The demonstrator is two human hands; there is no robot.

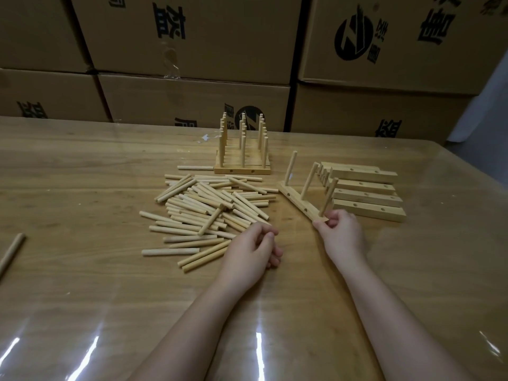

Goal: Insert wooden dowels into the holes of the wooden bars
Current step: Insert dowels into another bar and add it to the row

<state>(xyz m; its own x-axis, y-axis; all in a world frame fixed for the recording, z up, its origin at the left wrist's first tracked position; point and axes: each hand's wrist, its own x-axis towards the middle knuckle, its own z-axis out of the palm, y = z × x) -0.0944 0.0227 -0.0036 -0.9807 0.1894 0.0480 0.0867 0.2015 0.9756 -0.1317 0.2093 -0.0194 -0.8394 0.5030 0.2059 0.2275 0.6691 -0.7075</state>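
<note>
A wooden bar lies slanted on the table with three dowels standing in its holes. My right hand pinches the bar's near end. A loose pile of wooden dowels is spread to its left. My left hand rests at the pile's near right edge with fingers curled; it holds nothing that I can see. A stack of bare bars with holes lies just right of the held bar. Finished bars with upright dowels stand in a row behind the pile.
Cardboard boxes form a wall along the table's far edge. One stray dowel lies near the left edge. The wooden table has a glossy clear cover. A scrap of tape lies at the back.
</note>
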